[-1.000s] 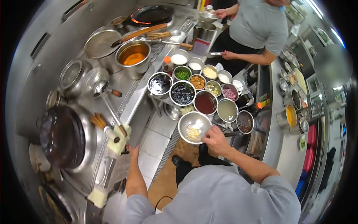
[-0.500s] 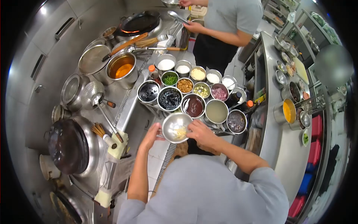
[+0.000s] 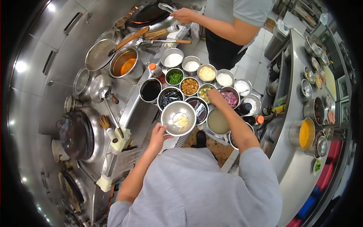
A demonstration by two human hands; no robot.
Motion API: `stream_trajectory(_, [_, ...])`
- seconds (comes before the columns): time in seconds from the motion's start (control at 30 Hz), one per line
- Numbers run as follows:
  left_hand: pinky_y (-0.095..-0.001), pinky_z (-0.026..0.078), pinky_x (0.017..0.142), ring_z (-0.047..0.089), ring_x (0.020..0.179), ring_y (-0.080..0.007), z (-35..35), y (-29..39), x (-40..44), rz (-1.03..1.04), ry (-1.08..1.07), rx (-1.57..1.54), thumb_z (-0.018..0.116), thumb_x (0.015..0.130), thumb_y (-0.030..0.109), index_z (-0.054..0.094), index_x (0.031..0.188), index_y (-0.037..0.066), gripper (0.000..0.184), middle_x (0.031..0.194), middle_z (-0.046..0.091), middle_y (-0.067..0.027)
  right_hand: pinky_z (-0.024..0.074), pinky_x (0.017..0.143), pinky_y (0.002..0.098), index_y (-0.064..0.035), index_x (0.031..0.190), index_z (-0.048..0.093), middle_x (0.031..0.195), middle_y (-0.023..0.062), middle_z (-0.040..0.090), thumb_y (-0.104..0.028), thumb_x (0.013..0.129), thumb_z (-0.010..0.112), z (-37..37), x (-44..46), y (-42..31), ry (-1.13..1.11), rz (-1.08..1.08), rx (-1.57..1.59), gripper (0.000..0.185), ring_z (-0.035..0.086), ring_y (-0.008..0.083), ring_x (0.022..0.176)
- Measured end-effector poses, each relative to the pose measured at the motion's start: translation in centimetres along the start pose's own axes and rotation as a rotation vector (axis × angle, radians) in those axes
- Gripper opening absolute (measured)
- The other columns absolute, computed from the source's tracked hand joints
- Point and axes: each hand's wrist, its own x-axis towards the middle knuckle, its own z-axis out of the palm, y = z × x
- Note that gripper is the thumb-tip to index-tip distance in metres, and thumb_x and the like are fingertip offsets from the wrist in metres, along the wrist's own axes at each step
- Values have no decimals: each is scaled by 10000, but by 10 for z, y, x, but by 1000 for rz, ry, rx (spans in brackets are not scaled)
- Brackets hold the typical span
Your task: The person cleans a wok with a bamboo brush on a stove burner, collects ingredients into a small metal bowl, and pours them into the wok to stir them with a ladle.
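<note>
Bowl: I have one shallow, round steel bowl with smooth, shiny walls, held at the near side of the pot cluster, left of centre, overlapping the pots behind it.
Bowl contents: pale strips, thin and matchstick-like, heaped loosely on the bottom.
Pots, far row: round metal, holding fine white powder at left and a pale yellow mince toward the right.
Pots, middle: leafy chopped greens, rough brown cubes, chopped pale-green pieces and moist purple-pink dice.
Pots, near: glossy black liquid at left; cloudy greyish liquid at right, partly behind my right forearm.
Left tabletop: steel, with a perforated round ladle and a stiff-bristled brush.
Right tabletop: pale and smooth, bearing a metal pot of orange liquid.
Far side: a co-worker's hand around a metal utensil.
Left hand: my left hand is partly curled, thumb and fingers pinching the bowl's near-left rim.
Right hand: my right hand is bent downward at the pale-green pieces, beside the purple-pink dice; its fingertips are obscured, so I cannot tell whether they are spread or pinching.
</note>
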Motion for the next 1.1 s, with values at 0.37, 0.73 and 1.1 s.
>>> stream_trajectory(0.37, [-274,593,656,627,820,-129,11,11,38,57,-197,238,519,993,196,535,983,26,171,915,580,-51,503,822,439,-156,1100,559,1058,144,675,-155,739,681,6,33,21,-338,-145,-26,381,645,333,1005])
stream_trajectory(0.73, [-302,586,707,605,907,-128,1,27,66,-75,-329,218,533,985,203,537,986,55,148,1008,562,-48,493,861,371,-147,1070,660,1067,108,684,-92,697,709,7,41,30,-456,-201,223,381,639,276,1011])
stream_trajectory(1.1, [-325,606,667,643,848,-164,4,31,106,-78,-357,237,541,968,197,487,938,48,162,939,559,-63,528,728,324,-58,1014,673,873,78,682,-103,785,698,-33,13,18,-7,75,752,235,656,181,795])
